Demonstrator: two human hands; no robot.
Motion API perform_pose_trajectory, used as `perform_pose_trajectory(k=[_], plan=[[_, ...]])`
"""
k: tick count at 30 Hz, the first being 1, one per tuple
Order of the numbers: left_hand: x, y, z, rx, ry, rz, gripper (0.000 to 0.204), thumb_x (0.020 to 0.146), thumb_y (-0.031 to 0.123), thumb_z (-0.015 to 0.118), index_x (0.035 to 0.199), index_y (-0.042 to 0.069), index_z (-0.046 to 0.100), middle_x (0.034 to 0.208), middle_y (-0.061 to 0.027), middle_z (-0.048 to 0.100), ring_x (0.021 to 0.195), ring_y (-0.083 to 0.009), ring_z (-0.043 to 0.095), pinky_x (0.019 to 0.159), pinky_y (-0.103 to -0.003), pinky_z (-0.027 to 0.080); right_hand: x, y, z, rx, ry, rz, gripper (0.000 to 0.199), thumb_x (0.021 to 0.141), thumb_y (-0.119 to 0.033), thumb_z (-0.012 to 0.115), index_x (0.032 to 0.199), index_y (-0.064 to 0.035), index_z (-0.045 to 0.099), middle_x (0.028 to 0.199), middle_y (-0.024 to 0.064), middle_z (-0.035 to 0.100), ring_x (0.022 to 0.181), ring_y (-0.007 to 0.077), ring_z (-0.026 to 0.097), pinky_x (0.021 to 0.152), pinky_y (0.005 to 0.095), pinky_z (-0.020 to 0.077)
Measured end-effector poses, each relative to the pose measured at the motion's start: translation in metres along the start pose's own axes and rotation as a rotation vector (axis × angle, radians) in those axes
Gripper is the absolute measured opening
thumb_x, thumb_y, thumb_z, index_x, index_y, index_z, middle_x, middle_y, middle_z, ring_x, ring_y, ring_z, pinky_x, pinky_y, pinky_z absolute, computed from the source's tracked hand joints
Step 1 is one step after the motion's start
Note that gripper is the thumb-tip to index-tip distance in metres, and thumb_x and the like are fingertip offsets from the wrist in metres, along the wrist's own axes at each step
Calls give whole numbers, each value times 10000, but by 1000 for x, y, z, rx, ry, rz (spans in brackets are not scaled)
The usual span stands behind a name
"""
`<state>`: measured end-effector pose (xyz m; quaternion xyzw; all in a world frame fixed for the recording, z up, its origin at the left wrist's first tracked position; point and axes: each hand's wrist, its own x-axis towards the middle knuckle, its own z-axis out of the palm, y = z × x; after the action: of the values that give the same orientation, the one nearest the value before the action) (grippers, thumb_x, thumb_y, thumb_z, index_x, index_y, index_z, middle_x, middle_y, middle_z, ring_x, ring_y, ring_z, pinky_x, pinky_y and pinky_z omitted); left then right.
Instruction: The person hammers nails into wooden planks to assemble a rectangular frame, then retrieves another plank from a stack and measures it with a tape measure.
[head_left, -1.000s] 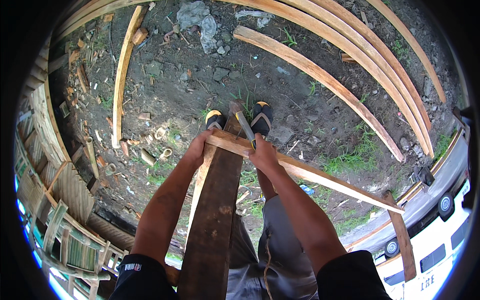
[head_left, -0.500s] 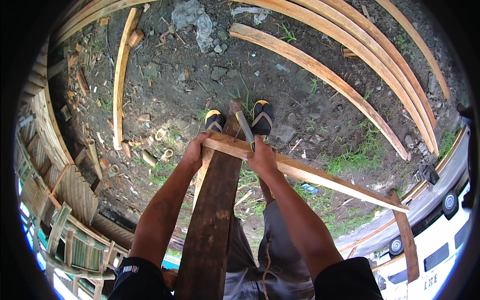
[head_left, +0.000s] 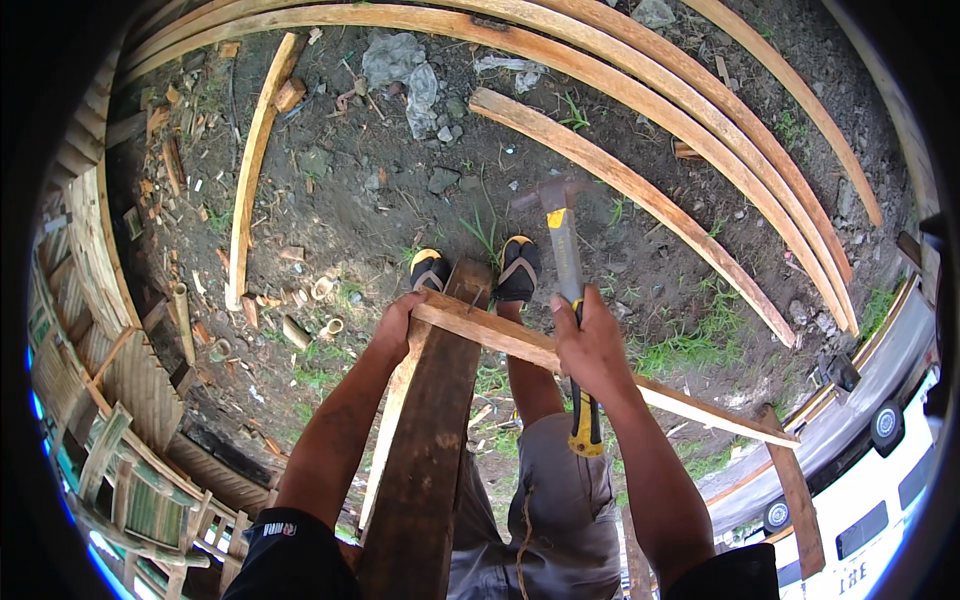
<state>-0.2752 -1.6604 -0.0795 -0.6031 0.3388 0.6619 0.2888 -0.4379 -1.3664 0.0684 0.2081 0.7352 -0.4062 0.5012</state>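
Observation:
My left hand [head_left: 400, 322] is closed around the near-left end of a light wooden batten [head_left: 500, 334], which lies crosswise over a dark, wide plank [head_left: 425, 440]. A thin nail [head_left: 474, 298] stands by the far edge of the batten, close to the plank's end. My right hand [head_left: 597, 345] is wrapped around the handle of a hammer [head_left: 566, 250], grey with yellow and black parts. The hammer is raised above the batten and right of the nail, its blurred head pointing away from me. Beneath the plank's left side, another pale wooden strip [head_left: 392, 420] shows.
My sandalled feet flank the plank's far end. Long boards [head_left: 640, 185] lie on the dirt ahead, and a shorter one [head_left: 250, 180] on the left. A wooden post [head_left: 795, 500] meets the batten's right end. A white vehicle [head_left: 880, 530] and a bamboo structure [head_left: 150, 490] stand at the sides.
My right hand has lifted the hammer up and to the right, off the area beside the nail. My left hand keeps its hold on the batten's end. The view has shifted slightly.

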Motion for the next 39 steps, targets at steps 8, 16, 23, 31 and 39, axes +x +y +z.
perform_pose_trajectory(k=[8, 16, 23, 31, 39], plan=[[6, -4, -2, 9, 49, 2, 327, 884, 304, 639, 1092, 52, 633, 1010, -92, 668, 941, -230, 637, 874, -371, 493, -50, -115, -90, -169, 10, 39, 384, 1002, -399, 503, 982, -16, 526, 670, 94, 582, 533, 179, 587, 500, 374, 470], [-1, -8, -2, 8, 78, 35, 358, 823, 271, 686, 1082, 25, 664, 1006, -92, 665, 920, -216, 627, 839, -354, 489, -21, -80, -17, -16, 393, -206, 322, 981, -331, 530, 1054, -18, 522, 720, 139, 591, 596, 221, 600, 553, 381, 479], [4, -3, -1, -12, 55, 32, 350, 811, 239, 693, 1074, 8, 675, 1003, -107, 668, 924, -223, 633, 835, -362, 497, -19, 33, -2, -279, -123, 39, 301, 978, -243, 540, 1068, 37, 475, 645, 151, 595, 445, 209, 574, 449, 368, 463], [-4, -1, 2, -16, 45, 63, 330, 823, 242, 691, 1060, 12, 676, 962, -99, 667, 880, -216, 640, 799, -351, 499, -41, -58, -43, -127, -126, 191, 327, 966, -262, 566, 999, 53, 485, 672, 120, 575, 504, 212, 624, 471, 371, 517], [6, -6, -2, -26, 90, 46, 328, 823, 240, 684, 1073, 28, 692, 1022, -97, 670, 911, -206, 623, 820, -351, 485, -50, -153, -160, 617, 694, -511, 269, 1002, -313, 554, 881, -109, 427, 629, -25, 432, 466, 57, 411, 405, 230, 345]])
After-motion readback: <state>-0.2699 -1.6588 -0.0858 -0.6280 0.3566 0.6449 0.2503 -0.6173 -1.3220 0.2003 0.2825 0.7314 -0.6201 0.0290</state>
